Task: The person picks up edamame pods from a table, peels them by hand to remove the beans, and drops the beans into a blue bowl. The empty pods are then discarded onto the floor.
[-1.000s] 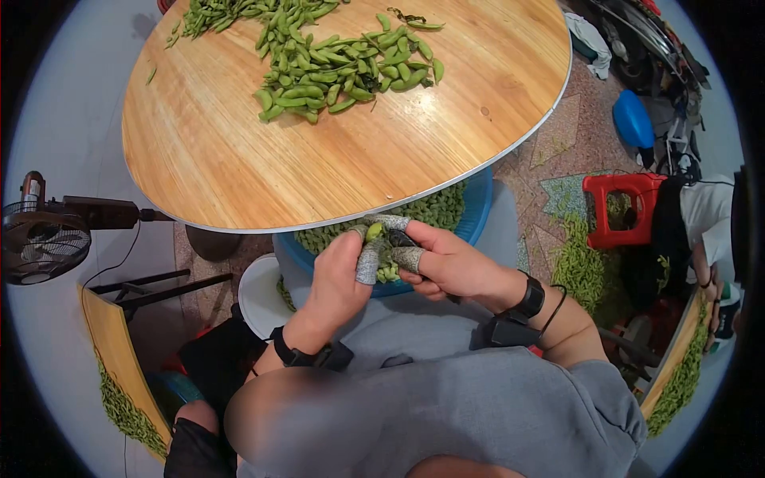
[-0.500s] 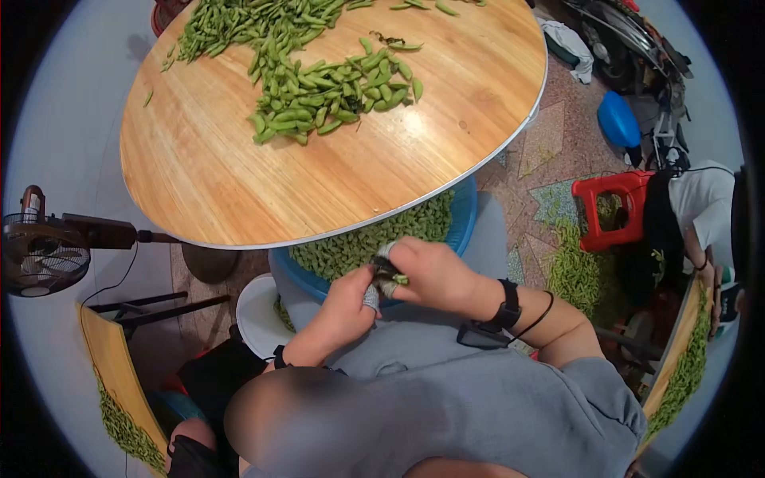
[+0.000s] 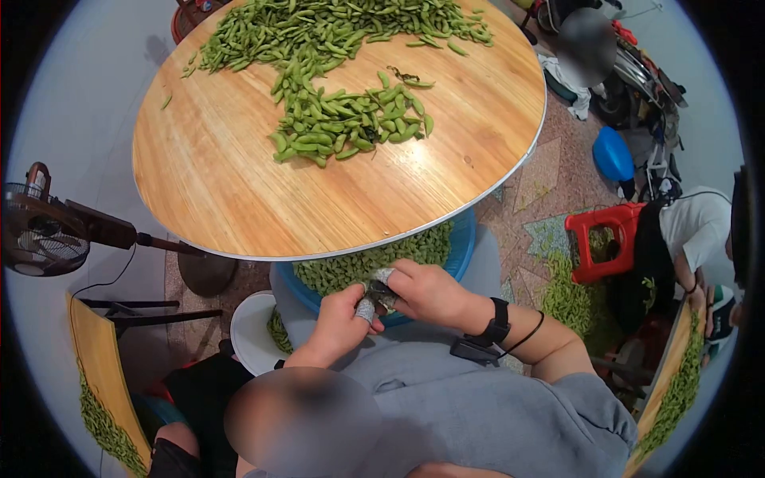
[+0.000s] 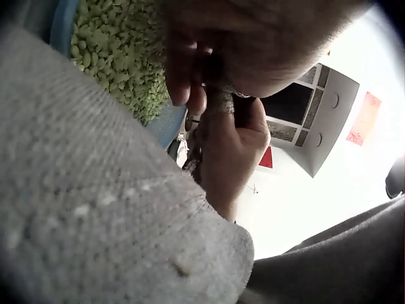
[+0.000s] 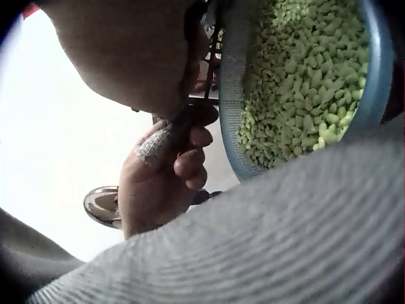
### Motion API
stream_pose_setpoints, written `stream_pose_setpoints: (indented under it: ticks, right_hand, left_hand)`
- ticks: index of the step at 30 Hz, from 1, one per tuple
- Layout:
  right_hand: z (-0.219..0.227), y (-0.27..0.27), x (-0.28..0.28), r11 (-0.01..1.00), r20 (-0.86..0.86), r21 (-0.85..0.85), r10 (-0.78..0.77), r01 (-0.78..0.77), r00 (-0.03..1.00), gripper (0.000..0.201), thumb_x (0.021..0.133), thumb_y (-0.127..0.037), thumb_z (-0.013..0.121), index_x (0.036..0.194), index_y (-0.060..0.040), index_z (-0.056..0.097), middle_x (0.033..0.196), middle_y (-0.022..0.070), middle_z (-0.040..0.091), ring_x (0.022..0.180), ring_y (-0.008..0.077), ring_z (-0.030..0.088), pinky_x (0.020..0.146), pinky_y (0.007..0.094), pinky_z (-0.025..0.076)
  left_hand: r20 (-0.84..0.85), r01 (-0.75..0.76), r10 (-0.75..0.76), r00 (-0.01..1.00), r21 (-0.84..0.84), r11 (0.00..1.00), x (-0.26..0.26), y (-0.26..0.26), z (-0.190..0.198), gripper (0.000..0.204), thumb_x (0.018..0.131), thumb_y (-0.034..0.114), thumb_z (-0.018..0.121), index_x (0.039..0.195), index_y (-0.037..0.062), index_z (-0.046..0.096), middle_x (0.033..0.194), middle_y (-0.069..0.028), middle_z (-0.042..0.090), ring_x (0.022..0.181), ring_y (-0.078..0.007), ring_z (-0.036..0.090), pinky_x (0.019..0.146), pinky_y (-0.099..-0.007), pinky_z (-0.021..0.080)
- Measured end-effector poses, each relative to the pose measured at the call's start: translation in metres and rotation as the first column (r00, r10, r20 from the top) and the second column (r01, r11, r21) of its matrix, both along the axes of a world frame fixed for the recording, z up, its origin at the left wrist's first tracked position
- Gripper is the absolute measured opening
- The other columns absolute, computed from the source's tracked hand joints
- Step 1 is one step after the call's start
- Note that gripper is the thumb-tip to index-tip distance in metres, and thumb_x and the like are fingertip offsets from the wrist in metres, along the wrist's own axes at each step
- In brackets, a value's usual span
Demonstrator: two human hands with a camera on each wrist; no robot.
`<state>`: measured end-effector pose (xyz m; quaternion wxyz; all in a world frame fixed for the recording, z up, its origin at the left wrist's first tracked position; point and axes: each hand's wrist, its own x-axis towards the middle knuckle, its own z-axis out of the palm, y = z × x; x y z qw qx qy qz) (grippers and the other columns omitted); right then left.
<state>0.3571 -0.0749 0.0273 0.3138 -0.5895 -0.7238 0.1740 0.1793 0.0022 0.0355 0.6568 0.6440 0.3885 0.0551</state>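
Note:
Over a blue basin (image 3: 466, 263) of shelled green soybeans (image 3: 343, 273), my two hands meet, thumbs and fingers pressed close together. My left hand (image 3: 341, 323) has its fingers curled in, pinching a soybean pod (image 3: 380, 288) that looks dark and is mostly hidden by the fingers. My right hand (image 3: 430, 293) grips the same spot from the other side. Grey speckled wraps cover thumbs and fingers of both hands; one wrap (image 5: 154, 147) shows on the left hand in the right wrist view. The basin sits on the lap, partly under the table edge.
A round wooden table (image 3: 239, 199) bears heaps of unshelled soybean pods (image 3: 343, 119). Beside the left knee stands a white bucket (image 3: 251, 331). Green pods or shells (image 3: 570, 299) lie on the floor near a red stool (image 3: 606, 239). A fan (image 3: 48, 231) is at left.
The green pod and bean seen between the fingers a second ago now hardly show. My hands drew closer and turned inward, and the head view shifted, revealing more of the table.

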Motion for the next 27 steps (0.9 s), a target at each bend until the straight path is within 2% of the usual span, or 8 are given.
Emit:
stream_pose_setpoints:
  ticks: [5, 7, 9, 12, 13, 15, 21, 27]
  right_hand:
    - [0.002, 0.007, 0.007, 0.992, -0.198, 0.006, 0.123, -0.124, 0.973, 0.019, 0.072, -0.01, 0.066, 0.086, -0.0024, 0.055, 0.078, 0.014, 0.053, 0.07, 0.0342, 0.058, 0.058, 0.0418, 0.048]
    - [0.003, 0.007, 0.006, 0.972, -0.405, -0.234, -0.076, -0.023, 0.911, 0.021, 0.072, -0.012, 0.067, 0.087, -0.0021, 0.056, 0.075, 0.0147, 0.053, 0.07, 0.0345, 0.058, 0.059, 0.0415, 0.047]
    - [-0.003, 0.01, 0.005, 0.987, -0.345, -0.163, -0.048, -0.01, 0.937, 0.021, 0.071, -0.013, 0.068, 0.087, -0.0028, 0.057, 0.076, 0.0144, 0.054, 0.07, 0.0344, 0.058, 0.059, 0.0413, 0.048]
    - [-0.002, 0.009, 0.003, 0.998, -0.185, -0.068, 0.003, -0.016, 0.983, 0.022, 0.07, -0.011, 0.069, 0.086, -0.0032, 0.058, 0.075, 0.0134, 0.053, 0.069, 0.0333, 0.057, 0.058, 0.0397, 0.048]
    - [0.0, 0.007, 0.001, 0.999, -0.083, -0.044, 0.024, -0.028, 0.996, 0.022, 0.068, -0.009, 0.07, 0.086, -0.0029, 0.058, 0.074, 0.0127, 0.053, 0.07, 0.0322, 0.057, 0.057, 0.0383, 0.048]
    - [0.004, 0.005, -0.006, 0.999, -0.042, -0.021, 0.024, -0.025, 0.999, 0.022, 0.068, -0.009, 0.07, 0.085, -0.0027, 0.057, 0.073, 0.0129, 0.052, 0.068, 0.0324, 0.057, 0.057, 0.0388, 0.048]
    - [-0.012, 0.011, -0.005, 0.99, 0.017, -0.112, -0.08, 0.082, 0.997, 0.021, 0.071, -0.014, 0.066, 0.088, -0.005, 0.056, 0.082, 0.0158, 0.057, 0.072, 0.0354, 0.059, 0.061, 0.0437, 0.049]
    - [0.003, 0.006, 0.001, 0.963, 0.25, -0.174, -0.159, 0.206, 0.955, 0.024, 0.074, -0.011, 0.063, 0.097, -0.0074, 0.058, 0.084, 0.0173, 0.059, 0.08, 0.0354, 0.061, 0.063, 0.0437, 0.05]
  left_hand:
    - [0.143, -0.019, 0.116, 0.983, -0.547, 0.837, -0.008, 0.011, -0.006, 0.012, 0.09, -0.001, 0.046, 0.09, -0.0014, 0.058, 0.077, -0.0074, 0.065, 0.065, -0.0135, 0.063, 0.054, -0.0278, 0.052]
    - [0.148, -0.043, 0.146, 0.978, -0.544, 0.838, -0.009, 0.011, -0.01, 0.01, 0.091, 0.002, 0.048, 0.089, -0.0009, 0.057, 0.077, -0.0067, 0.064, 0.064, -0.0124, 0.062, 0.054, -0.0272, 0.052]
    - [0.152, -0.066, 0.175, 0.973, -0.543, 0.837, -0.01, 0.008, -0.011, 0.01, 0.092, 0.006, 0.05, 0.088, -0.0004, 0.057, 0.077, -0.0061, 0.064, 0.063, -0.0112, 0.061, 0.054, -0.0266, 0.052]
    - [0.077, -0.092, 0.105, 0.991, -0.161, 0.983, -0.009, 0.001, -0.012, 0.005, 0.087, 0.001, 0.054, 0.085, -0.0003, 0.058, 0.074, -0.0079, 0.064, 0.063, -0.0148, 0.063, 0.054, -0.0297, 0.052]
    - [0.049, 0.004, -0.016, 0.999, 0.24, 0.971, -0.011, 0.0, -0.014, 0.004, 0.083, -0.002, 0.055, 0.086, -0.0006, 0.058, 0.074, -0.0091, 0.064, 0.063, -0.0162, 0.064, 0.054, -0.031, 0.052]
    - [-0.043, 0.112, -0.114, 0.993, 0.686, 0.719, -0.01, -0.002, -0.011, 0.017, 0.071, -0.009, 0.055, 0.087, -0.002, 0.057, 0.076, -0.0127, 0.065, 0.063, -0.0202, 0.066, 0.057, -0.0334, 0.052]
    - [0.09, 0.042, -0.046, 0.995, 0.044, 0.998, -0.013, -0.001, -0.008, 0.013, 0.076, -0.008, 0.055, 0.087, -0.0025, 0.057, 0.074, -0.013, 0.066, 0.063, -0.0194, 0.067, 0.055, -0.0323, 0.052]
    - [-0.044, -0.108, 0.12, 0.992, 0.224, 0.969, -0.065, 0.02, -0.028, 0.018, 0.081, -0.007, 0.051, 0.095, -0.0017, 0.06, 0.076, -0.0097, 0.065, 0.062, -0.0169, 0.064, 0.055, -0.0296, 0.053]
